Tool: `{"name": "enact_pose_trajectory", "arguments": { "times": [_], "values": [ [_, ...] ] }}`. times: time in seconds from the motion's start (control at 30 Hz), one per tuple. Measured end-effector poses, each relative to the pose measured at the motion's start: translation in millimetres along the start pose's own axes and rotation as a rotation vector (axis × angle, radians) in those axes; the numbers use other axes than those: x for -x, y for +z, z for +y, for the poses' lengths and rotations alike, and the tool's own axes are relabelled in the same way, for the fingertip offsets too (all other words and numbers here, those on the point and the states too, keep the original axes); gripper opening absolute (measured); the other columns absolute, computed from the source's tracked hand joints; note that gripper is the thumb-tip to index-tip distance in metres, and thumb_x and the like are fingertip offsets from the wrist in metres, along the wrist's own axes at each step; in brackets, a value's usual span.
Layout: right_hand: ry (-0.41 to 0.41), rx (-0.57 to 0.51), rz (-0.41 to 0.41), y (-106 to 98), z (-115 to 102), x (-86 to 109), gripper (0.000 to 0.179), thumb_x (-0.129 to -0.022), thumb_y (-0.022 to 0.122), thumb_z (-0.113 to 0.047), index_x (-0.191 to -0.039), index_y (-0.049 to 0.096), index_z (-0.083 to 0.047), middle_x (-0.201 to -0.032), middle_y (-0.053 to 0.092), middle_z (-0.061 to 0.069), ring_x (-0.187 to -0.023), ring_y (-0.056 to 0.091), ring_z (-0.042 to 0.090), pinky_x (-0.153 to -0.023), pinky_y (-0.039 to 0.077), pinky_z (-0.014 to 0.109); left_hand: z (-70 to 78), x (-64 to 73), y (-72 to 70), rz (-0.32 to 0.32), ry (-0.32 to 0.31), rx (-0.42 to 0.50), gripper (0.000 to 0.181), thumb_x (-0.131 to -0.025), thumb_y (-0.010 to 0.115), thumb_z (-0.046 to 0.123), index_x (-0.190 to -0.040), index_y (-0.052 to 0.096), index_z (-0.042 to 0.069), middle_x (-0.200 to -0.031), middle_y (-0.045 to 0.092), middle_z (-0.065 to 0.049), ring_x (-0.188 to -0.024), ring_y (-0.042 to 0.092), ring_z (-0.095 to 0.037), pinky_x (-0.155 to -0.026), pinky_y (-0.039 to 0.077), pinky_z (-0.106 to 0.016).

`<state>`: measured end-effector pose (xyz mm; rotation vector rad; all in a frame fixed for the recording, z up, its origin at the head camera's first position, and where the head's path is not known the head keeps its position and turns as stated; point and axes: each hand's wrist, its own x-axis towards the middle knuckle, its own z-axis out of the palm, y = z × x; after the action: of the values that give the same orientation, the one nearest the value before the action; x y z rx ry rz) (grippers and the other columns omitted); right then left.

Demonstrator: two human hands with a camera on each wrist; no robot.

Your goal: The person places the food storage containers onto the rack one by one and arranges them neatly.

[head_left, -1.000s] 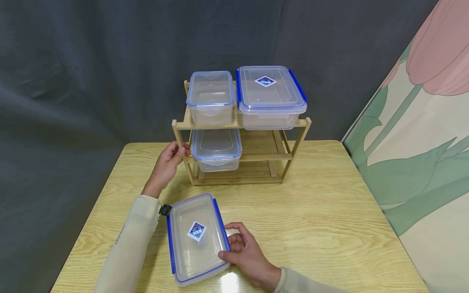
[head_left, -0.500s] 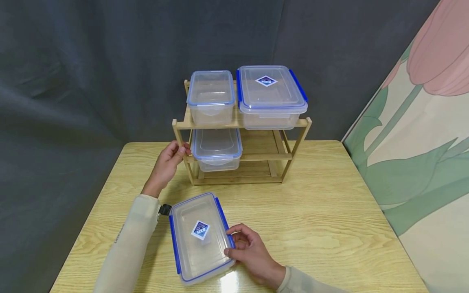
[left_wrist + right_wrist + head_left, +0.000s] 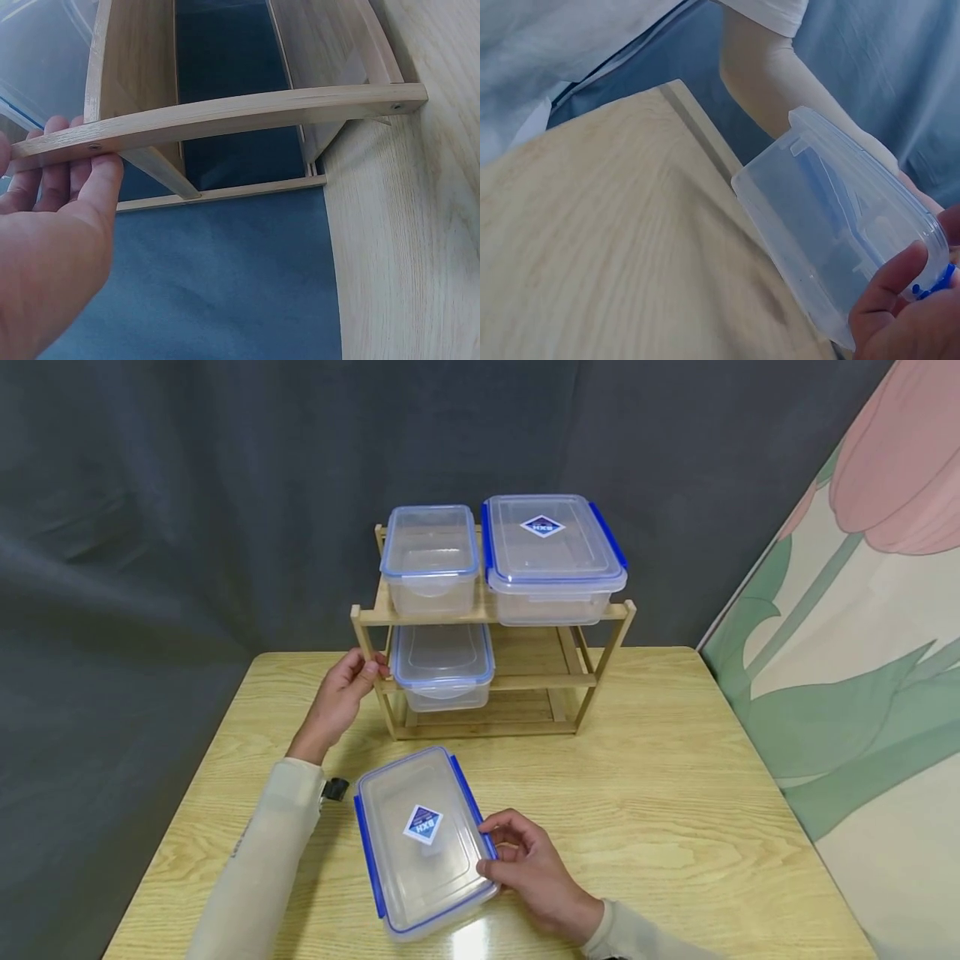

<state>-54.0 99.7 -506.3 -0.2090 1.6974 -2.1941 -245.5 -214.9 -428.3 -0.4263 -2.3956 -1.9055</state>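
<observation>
My left hand (image 3: 337, 697) grips the left front post of a wooden shelf rack (image 3: 517, 681); in the left wrist view its fingers (image 3: 94, 180) curl round the wooden bar. My right hand (image 3: 536, 868) holds a clear plastic food container (image 3: 405, 877) by its right long side, thumb at the lid's edge. The container has a clear lid with blue side clips and a diamond label, and it lies at a slant in front of the rack. In the right wrist view the container (image 3: 802, 210) appears side-on, tilted over the table.
On the rack's top tier stand a smaller lidded container (image 3: 431, 539) and a large blue-clipped one (image 3: 555, 539). Another container (image 3: 444, 660) sits on the middle tier at left. Dark curtain (image 3: 300, 485) hangs behind the wooden table (image 3: 675, 793); a flower-patterned cloth (image 3: 885, 693) is at right.
My right hand has moved the container rightward and slightly away from me, with a small turn. The left hand keeps its place on the rack's post.
</observation>
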Motion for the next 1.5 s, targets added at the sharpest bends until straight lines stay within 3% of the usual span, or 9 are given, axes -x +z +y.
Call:
{"name": "enact_pose_trajectory", "arguments": {
  "times": [0.17, 0.3, 0.53, 0.93, 1.13, 1.3, 1.5],
  "values": [
    [-0.026, -0.027, 0.008, -10, -9, 2.4, 0.042, -0.081, 0.074, 0.011, -0.121, 0.060, 0.006, -0.105, 0.060, 0.006, -0.075, 0.064, 0.006, -0.057, 0.055, 0.020, 1.4, 0.1, -1.0, -0.001, 0.005, -0.001, 0.038, -0.115, 0.043, 0.030, -0.127, 0.057, -0.004, -0.118, 0.064, -0.001, -0.124, 0.057, -0.015, -0.123, 0.038, -0.055],
    [-0.048, -0.034, 0.012, -18, -15, 3.3, 0.038, -0.082, 0.072, 0.012, -0.117, 0.064, 0.000, -0.106, 0.062, 0.005, -0.076, 0.066, 0.007, -0.058, 0.056, 0.020, 1.3, -0.2, -0.9, -0.004, 0.005, 0.021, 0.037, -0.115, 0.043, 0.030, -0.126, 0.057, -0.002, -0.117, 0.063, 0.004, -0.124, 0.057, -0.015, -0.123, 0.038, -0.054],
    [-0.088, -0.032, 0.009, -25, -22, 5.6, 0.037, -0.081, 0.069, 0.015, -0.114, 0.066, -0.002, -0.105, 0.064, 0.005, -0.076, 0.068, 0.007, -0.057, 0.056, 0.020, 0.8, 1.2, -1.5, 0.005, 0.011, 0.037, 0.040, -0.115, 0.043, 0.029, -0.133, 0.055, -0.005, -0.116, 0.063, 0.004, -0.121, 0.059, -0.013, -0.121, 0.040, -0.052],
    [-0.146, -0.043, 0.017, -42, -44, 17.2, 0.043, -0.084, 0.067, 0.016, -0.115, 0.071, -0.013, -0.108, 0.063, 0.003, -0.087, 0.072, 0.010, -0.065, 0.061, 0.024, -0.1, 0.6, -1.6, 0.012, 0.038, 0.028, 0.040, -0.115, 0.044, 0.028, -0.125, 0.056, -0.008, -0.120, 0.063, 0.007, -0.122, 0.060, -0.013, -0.108, 0.048, -0.022],
    [-0.190, -0.060, 0.000, -50, -54, 26.5, 0.044, -0.085, 0.064, 0.018, -0.115, 0.070, -0.013, -0.110, 0.062, 0.003, -0.092, 0.072, 0.012, -0.069, 0.064, 0.029, -2.0, 1.1, -0.9, 0.022, 0.031, 0.051, 0.040, -0.115, 0.044, 0.027, -0.132, 0.055, -0.008, -0.119, 0.064, 0.006, -0.124, 0.060, -0.024, -0.106, 0.049, -0.018],
    [-0.222, -0.056, -0.011, -57, -63, 34.6, 0.045, -0.087, 0.060, 0.019, -0.117, 0.069, -0.013, -0.111, 0.063, 0.002, -0.094, 0.072, 0.013, -0.070, 0.065, 0.030, -2.9, 0.7, 0.3, 0.027, 0.040, 0.048, 0.037, -0.115, 0.044, 0.024, -0.121, 0.053, -0.012, -0.124, 0.062, 0.006, -0.127, 0.059, -0.032, -0.104, 0.049, -0.016],
    [-0.240, -0.040, 0.000, -65, -73, 43.3, 0.050, -0.086, 0.057, 0.022, -0.119, 0.068, -0.013, -0.114, 0.062, 0.002, -0.097, 0.073, 0.014, -0.073, 0.065, 0.032, -3.1, 1.5, 2.6, 0.031, 0.064, 0.054, 0.033, -0.114, 0.045, 0.019, -0.115, 0.052, -0.013, -0.126, 0.061, 0.004, -0.121, 0.062, -0.019, -0.102, 0.051, -0.015]
  ]
}}
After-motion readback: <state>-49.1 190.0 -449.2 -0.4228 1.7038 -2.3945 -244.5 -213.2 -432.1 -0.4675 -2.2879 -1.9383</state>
